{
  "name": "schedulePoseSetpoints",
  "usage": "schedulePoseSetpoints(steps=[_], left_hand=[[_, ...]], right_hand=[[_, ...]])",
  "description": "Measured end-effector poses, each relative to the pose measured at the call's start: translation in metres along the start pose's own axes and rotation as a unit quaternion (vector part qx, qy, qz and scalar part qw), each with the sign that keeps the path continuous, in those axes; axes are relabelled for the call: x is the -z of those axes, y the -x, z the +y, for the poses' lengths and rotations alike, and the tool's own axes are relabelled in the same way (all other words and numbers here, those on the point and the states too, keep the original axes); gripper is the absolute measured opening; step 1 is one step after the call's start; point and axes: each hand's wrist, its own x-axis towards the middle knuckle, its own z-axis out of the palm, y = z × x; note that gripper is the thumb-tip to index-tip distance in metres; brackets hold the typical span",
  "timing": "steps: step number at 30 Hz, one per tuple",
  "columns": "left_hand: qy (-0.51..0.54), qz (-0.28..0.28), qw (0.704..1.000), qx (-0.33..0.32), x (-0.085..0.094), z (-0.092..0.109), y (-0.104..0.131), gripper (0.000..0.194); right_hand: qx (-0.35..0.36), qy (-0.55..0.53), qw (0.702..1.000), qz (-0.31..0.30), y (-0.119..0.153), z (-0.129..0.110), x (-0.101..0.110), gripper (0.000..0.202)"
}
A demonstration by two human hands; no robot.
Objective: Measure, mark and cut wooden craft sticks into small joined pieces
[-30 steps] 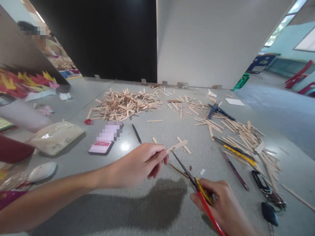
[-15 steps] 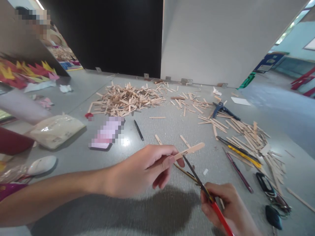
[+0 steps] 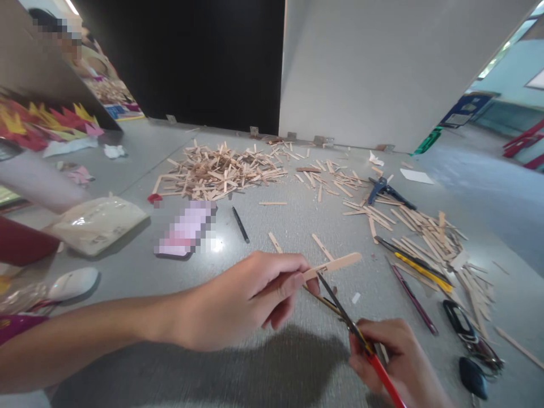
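My left hand [image 3: 250,300] pinches a flat wooden craft stick [image 3: 340,263] between thumb and fingers. Near the fingertips the stick bears a small dark notch or mark. Wrapped in my right hand [image 3: 393,354] are red-handled scissors [image 3: 345,316], their blades spread. One dark pointed blade reaches to just under the marked part of the stick; I cannot tell whether it touches. The other, tan-looking blade runs toward my left fingertips. Just beyond my left hand, two more craft sticks lie on the table, one [image 3: 275,242] left and one [image 3: 322,247] right. A small white scrap [image 3: 356,297] lies nearby.
A heap of stick pieces [image 3: 225,170] stands before the upright panels [image 3: 365,73]. To the right lie more sticks, blue pliers [image 3: 382,191], a yellow cutter knife [image 3: 420,271], a pen [image 3: 411,297] and keys [image 3: 472,377]. A phone [image 3: 185,229] and clear bag [image 3: 102,224] lie left.
The stick in my left hand has shifted slightly right and down, with its far end lower. The scissors have moved a little the same way. Both holds stay the same.
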Motion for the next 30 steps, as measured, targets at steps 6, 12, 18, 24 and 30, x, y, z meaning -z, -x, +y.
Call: schedulePoseSetpoints(steps=[6, 12, 18, 24, 30], left_hand=[[-0.015, 0.003, 1.0, 0.002, 0.001, 0.0, 0.0, 0.035], [-0.013, -0.003, 1.0, 0.008, 0.002, 0.0, -0.004, 0.038], [0.061, -0.021, 0.998, -0.02, 0.003, -0.003, -0.008, 0.037], [0.164, -0.06, 0.983, -0.058, 0.0, -0.011, -0.014, 0.043], [0.197, -0.069, 0.976, -0.066, 0.001, -0.018, -0.02, 0.05]], right_hand=[[0.02, 0.025, 0.999, 0.018, -0.001, 0.001, 0.002, 0.037], [0.065, 0.059, 0.996, 0.008, -0.005, -0.002, 0.007, 0.062], [0.083, 0.013, 0.996, -0.006, -0.003, -0.005, 0.006, 0.069], [0.073, -0.031, 0.996, -0.031, 0.0, -0.01, 0.01, 0.075], [0.006, -0.194, 0.973, -0.127, -0.002, -0.015, 0.01, 0.079]])
